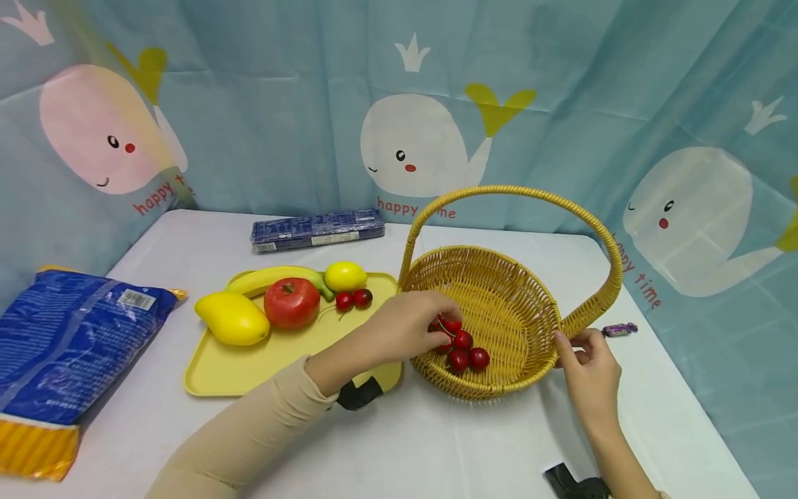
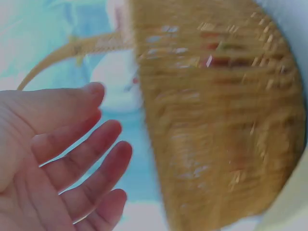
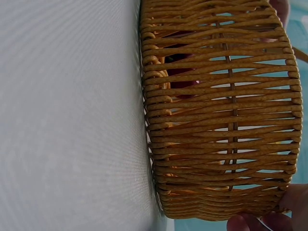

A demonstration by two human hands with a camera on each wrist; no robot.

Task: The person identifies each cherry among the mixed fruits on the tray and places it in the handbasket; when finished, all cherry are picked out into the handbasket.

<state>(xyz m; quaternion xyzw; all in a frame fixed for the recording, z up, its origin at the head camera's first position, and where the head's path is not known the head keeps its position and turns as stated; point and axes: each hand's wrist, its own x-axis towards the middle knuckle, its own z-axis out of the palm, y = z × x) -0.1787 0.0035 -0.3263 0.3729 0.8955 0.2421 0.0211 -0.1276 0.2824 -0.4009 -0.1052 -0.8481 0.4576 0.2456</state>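
Observation:
A round woven basket (image 1: 499, 305) with a tall arched handle sits on the table. Inside it, toward the left, lie several red cherries (image 1: 463, 341). My left hand (image 1: 414, 322) reaches over the basket's left rim beside the cherries. In the left wrist view the same hand (image 2: 62, 159) has relaxed fingers with nothing between them, next to the blurred basket wall (image 2: 226, 125). My right hand (image 1: 589, 371) pinches the basket's right rim near the handle's foot. Its fingertips (image 3: 240, 222) show at the rim in the right wrist view, where cherries are glimpsed through the weave.
Left of the basket, a yellow tray (image 1: 293, 360) bears a mango (image 1: 233, 319), an apple (image 1: 291, 303), a banana (image 1: 274, 276), a lemon (image 1: 346, 276) and two cherries (image 1: 353, 299). A blue packet (image 1: 318, 230) lies behind, a blue bag (image 1: 75, 346) at left, a purple-wrapped candy (image 1: 620, 330) at right.

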